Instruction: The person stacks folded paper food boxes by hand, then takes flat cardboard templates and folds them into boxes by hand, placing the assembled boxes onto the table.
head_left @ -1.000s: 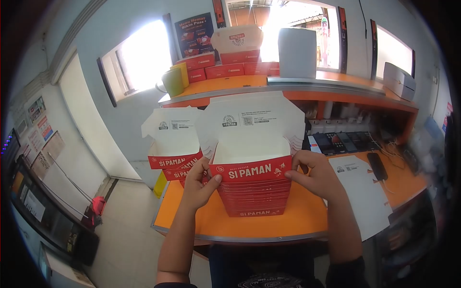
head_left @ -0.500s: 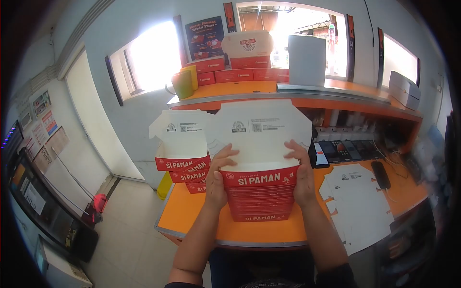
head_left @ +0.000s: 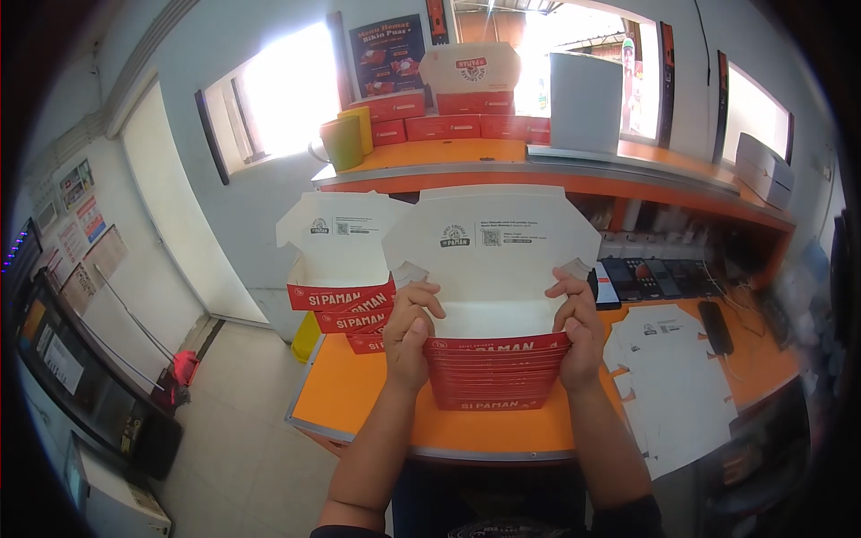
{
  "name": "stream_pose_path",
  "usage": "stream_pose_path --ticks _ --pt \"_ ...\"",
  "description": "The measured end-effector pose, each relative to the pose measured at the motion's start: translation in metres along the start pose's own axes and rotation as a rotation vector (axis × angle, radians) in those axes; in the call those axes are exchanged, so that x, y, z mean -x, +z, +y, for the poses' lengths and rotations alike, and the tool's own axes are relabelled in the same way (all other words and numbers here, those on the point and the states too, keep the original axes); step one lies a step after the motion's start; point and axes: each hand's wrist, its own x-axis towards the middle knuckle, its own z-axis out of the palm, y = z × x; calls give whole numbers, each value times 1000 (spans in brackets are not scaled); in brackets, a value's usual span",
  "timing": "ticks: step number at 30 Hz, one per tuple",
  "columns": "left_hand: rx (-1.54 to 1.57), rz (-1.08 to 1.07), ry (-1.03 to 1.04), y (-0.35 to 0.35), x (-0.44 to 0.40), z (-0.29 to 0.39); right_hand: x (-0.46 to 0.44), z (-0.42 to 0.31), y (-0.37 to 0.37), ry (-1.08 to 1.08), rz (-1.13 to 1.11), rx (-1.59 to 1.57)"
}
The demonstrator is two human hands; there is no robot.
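A stack of nested red boxes [head_left: 491, 377] marked SI PAMAN stands on the orange table. Its top box is open, and the tall white lid [head_left: 502, 233] points up and back. My left hand [head_left: 413, 334] grips the left side of the top box, fingertips over the edge and thumb in front. On the opposite side, my right hand [head_left: 577, 330] holds it the same way, its fingers curled over the rim. A second stack of open boxes [head_left: 345, 300] stands to the left, behind my left hand.
Flat white cardboard blanks [head_left: 668, 386] lie at the right of the orange table [head_left: 350, 394], beside a black phone [head_left: 716, 327]. Several phones [head_left: 655, 278] line its back. The raised counter [head_left: 430, 154] bears a green mug [head_left: 342, 145], red boxes and a grey-white panel [head_left: 585, 103].
Both hands have moved from the front corners of the top box to its sides. Most recently, the top box has sunk lower into the stack and its front has tilted.
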Motion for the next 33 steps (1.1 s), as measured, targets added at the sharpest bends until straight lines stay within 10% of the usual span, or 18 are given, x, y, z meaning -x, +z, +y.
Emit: stream_pose_path --ticks 33 --pt "-64 -38 -183 18 8 14 22 11 11 103 -77 -5"
